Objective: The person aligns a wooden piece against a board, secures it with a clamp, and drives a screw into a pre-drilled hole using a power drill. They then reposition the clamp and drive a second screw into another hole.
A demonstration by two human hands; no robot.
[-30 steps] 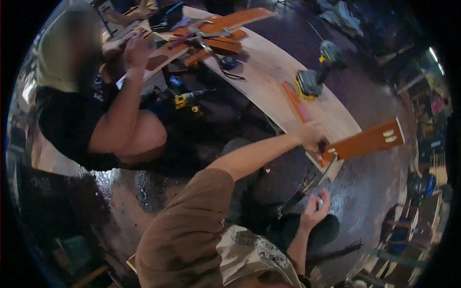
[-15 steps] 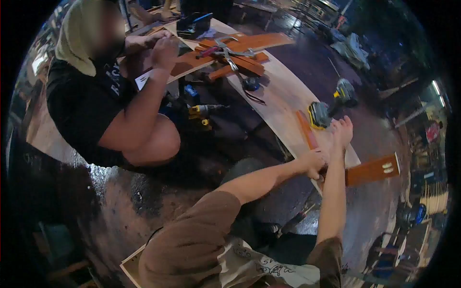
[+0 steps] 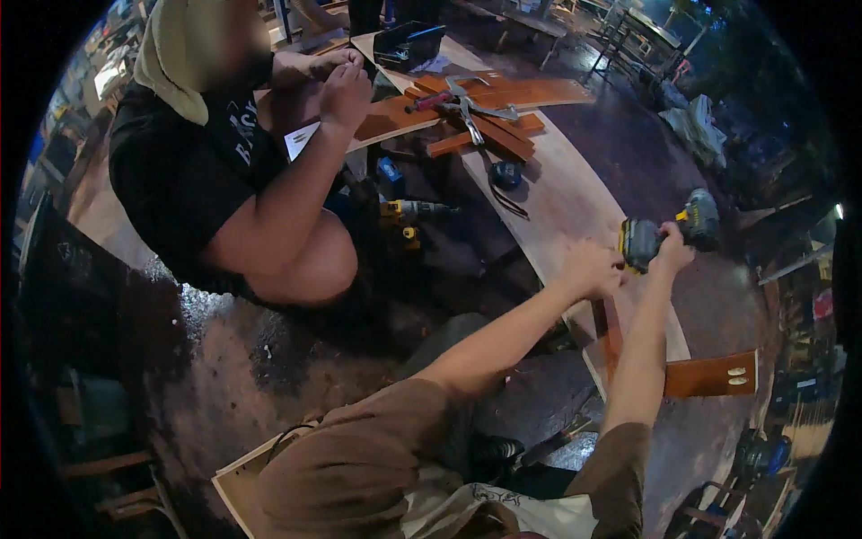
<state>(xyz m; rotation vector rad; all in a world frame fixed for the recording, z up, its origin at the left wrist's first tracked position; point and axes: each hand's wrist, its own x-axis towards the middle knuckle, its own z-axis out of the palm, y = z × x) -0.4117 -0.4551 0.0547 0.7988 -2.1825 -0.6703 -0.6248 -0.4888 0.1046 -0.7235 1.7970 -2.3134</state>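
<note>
My right hand [image 3: 672, 251] is wrapped round the handle of a yellow-and-black cordless drill [image 3: 700, 221], which lies over the far edge of the pale board [image 3: 561, 184]. The drill's battery end [image 3: 639, 244] points toward my left hand [image 3: 593, 268]. That hand is closed, its fingers curled close beside the battery; what they hold, if anything, is hidden. Below my hands, a reddish-brown wood strip [image 3: 609, 337] lies across the board, partly covered by my right forearm. A wider brown wood piece [image 3: 711, 374] with two pale oval marks sticks out to the right.
At left a person in a black shirt [image 3: 184, 175] sits with both hands raised together. Farther along the board lie stacked brown wood pieces [image 3: 503, 135], metal clamps [image 3: 467, 108], and a dark round tool [image 3: 505, 175]. Another yellow drill [image 3: 413, 209] is low beside that person.
My right hand has reached forward and taken hold of the drill. My left hand has left the wood strip and moved up toward the battery. The view has shifted slightly.
</note>
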